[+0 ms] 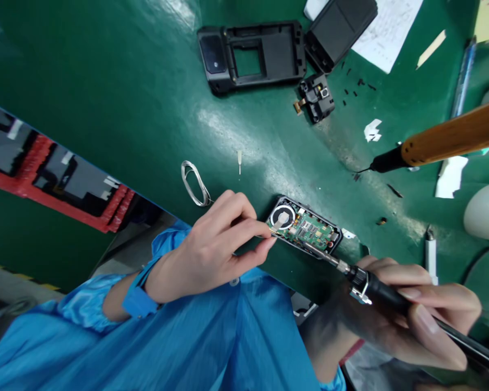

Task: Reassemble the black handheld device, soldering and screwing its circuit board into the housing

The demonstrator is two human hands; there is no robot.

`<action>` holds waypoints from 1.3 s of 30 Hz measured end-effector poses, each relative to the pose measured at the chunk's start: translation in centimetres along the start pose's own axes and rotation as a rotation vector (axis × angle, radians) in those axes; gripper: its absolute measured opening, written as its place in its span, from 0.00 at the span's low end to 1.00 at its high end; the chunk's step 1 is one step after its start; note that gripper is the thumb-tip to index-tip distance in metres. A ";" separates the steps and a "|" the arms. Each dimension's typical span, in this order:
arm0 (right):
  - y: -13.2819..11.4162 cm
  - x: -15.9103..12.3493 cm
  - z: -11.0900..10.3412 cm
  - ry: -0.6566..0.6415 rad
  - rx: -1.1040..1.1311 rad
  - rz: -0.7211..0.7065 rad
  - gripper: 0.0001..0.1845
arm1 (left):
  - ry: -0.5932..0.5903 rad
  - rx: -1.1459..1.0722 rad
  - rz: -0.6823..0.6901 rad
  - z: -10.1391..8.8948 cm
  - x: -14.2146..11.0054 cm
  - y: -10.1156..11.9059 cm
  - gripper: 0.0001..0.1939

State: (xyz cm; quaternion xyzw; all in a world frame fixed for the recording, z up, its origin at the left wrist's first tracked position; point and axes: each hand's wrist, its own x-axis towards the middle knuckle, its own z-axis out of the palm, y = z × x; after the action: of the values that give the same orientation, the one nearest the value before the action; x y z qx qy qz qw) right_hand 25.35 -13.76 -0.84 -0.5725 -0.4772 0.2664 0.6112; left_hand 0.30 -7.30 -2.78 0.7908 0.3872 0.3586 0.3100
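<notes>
A small electronic device (pixel 283 203) lies with its green circuit board (pixel 315 232) exposed and a round silver-and-black part (pixel 283 217) at its left end. My left hand (pixel 224 244) has thumb and forefinger pinched together at the board's lower left edge; what is between the fingertips is too small to make out. In my right hand (pixel 424 309) is a soldering iron (pixel 375 288), held like a pen, its tip reaching the board's lower edge. A coil of silver wire (pixel 194 183) lies just behind my left hand, which partly hides its end.
A black housing (pixel 283 54), a black cover (pixel 342 32) and a small black module (pixel 318 98) lie at the back. An orange-handled tool (pixel 452 133) juts in from the right. A dispensing needle (pixel 239 157), a knife (pixel 431 255) and paper scraps (pixel 372 130) lie around.
</notes>
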 end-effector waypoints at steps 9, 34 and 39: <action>-0.4 1.4 1.2 -0.083 0.060 -0.048 0.05 | -0.033 -0.009 -0.028 0.0 0.3 0.1 0.05; -1.9 1.4 -1.6 -0.130 -0.292 0.248 0.13 | -0.050 -0.033 -0.076 0.0 0.5 0.2 0.07; -1.1 1.0 1.2 -0.080 -0.229 0.011 0.08 | -0.064 -0.026 -0.090 0.0 0.6 0.3 0.08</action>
State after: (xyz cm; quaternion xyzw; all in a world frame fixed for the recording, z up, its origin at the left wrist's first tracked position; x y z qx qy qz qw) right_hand 24.48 -12.56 0.40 -0.6301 -0.5252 0.2362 0.5209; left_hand 0.72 -6.98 -2.34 0.7797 0.4075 0.3236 0.3483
